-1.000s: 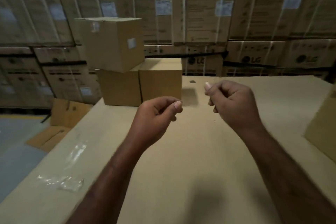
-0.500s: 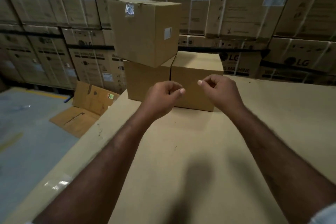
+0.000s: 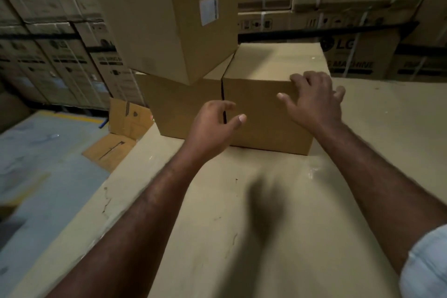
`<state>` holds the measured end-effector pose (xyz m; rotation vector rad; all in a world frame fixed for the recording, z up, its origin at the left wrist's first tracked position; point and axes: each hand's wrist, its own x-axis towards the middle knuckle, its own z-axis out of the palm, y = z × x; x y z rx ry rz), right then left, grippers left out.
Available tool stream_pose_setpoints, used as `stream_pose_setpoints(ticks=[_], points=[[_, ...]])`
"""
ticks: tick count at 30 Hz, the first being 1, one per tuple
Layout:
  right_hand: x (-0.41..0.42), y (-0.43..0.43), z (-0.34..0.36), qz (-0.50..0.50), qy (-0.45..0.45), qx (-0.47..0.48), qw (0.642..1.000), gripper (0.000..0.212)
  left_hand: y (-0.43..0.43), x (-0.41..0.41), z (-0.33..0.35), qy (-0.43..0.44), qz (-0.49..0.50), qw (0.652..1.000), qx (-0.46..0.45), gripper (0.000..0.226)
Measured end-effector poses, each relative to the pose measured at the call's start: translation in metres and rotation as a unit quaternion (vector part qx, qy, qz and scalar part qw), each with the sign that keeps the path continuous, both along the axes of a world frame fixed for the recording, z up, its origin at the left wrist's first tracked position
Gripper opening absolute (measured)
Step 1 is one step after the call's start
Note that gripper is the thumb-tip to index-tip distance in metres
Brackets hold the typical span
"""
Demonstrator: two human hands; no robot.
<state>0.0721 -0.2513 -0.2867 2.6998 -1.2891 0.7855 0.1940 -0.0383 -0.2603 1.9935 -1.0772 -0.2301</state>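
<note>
Nearest the camera, two bare forearms reach forward over a broad, pale-brown, cardboard-covered desk, and a rolled light-blue sleeve shows at the lower right edge of the view. The left hand hangs above the desk with its fingers loosely curled and its thumb out, grasping nothing. It sits in front of the seam between two boxes, and whether it touches either one cannot be told.

The right hand lies on the plain brown closed cardboard box with its fingers spread and bent over the top front edge near the right corner. Its thumb lies straight across the front face, a resting touch rather than a clench. This box stands upright towards the far left part of the desk.

Pressed against its left side is a second brown cardboard box of the same height, close to the desk's left edge. A larger brown cardboard carton sits on top of that one, turned askew so a corner juts forward, with a small white label on its right face (the print is too blurred to read).

Left of the desk and below it, flattened brown cardboard sheets lie on the grey floor. Behind everything rises a wall of stacked, strapped brown shipping cartons, some marked LG.
</note>
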Motion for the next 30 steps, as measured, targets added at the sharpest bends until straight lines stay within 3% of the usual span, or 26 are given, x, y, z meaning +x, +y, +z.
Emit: stream_pose_setpoints(ticks=[4, 7, 10, 12, 15, 17, 19, 22, 24, 27, 30], points=[[-0.018, 0.02, -0.008, 0.001, -0.084, -0.042, 0.996, 0.045, -0.02, 0.006, -0.008, 0.03, 0.06, 0.995, -0.073, 0.047], [-0.038, 0.055, -0.015, -0.016, -0.192, -0.097, 0.976, 0.035, -0.025, 0.013, -0.001, 0.06, 0.125, 0.978, -0.155, 0.048], [-0.063, 0.073, -0.025, -0.037, -0.273, -0.114, 0.954, 0.024, -0.026, 0.02, 0.009, 0.112, 0.15, 0.966, -0.179, 0.056], [-0.077, 0.072, -0.025, -0.056, -0.318, -0.06, 0.944, 0.034, -0.025, 0.023, 0.012, 0.148, 0.141, 0.965, -0.164, 0.063], [-0.087, 0.072, -0.021, -0.02, -0.357, 0.113, 0.927, 0.063, -0.02, 0.017, 0.011, 0.161, 0.095, 0.97, -0.157, 0.063], [-0.09, 0.081, -0.018, 0.022, -0.363, 0.202, 0.91, 0.062, -0.015, 0.008, 0.01, 0.154, 0.085, 0.973, -0.152, 0.061], [-0.093, 0.091, -0.019, 0.036, -0.369, 0.213, 0.904, 0.05, -0.005, 0.0, 0.011, 0.159, 0.083, 0.973, -0.144, 0.06], [-0.109, 0.114, -0.023, 0.009, -0.388, 0.233, 0.892, 0.029, 0.021, -0.012, 0.019, 0.216, 0.09, 0.966, -0.11, 0.062], [-0.126, 0.136, -0.027, -0.01, -0.4, 0.256, 0.88, 0.022, 0.046, -0.019, 0.027, 0.282, 0.095, 0.953, -0.057, 0.076], [-0.15, 0.171, -0.038, -0.05, -0.446, 0.281, 0.848, 0.043, 0.084, -0.03, 0.033, 0.319, 0.065, 0.943, 0.066, 0.102], [-0.178, 0.203, -0.039, -0.108, -0.479, 0.291, 0.821, 0.066, 0.12, -0.043, 0.034, 0.289, 0.021, 0.944, 0.158, 0.091]])
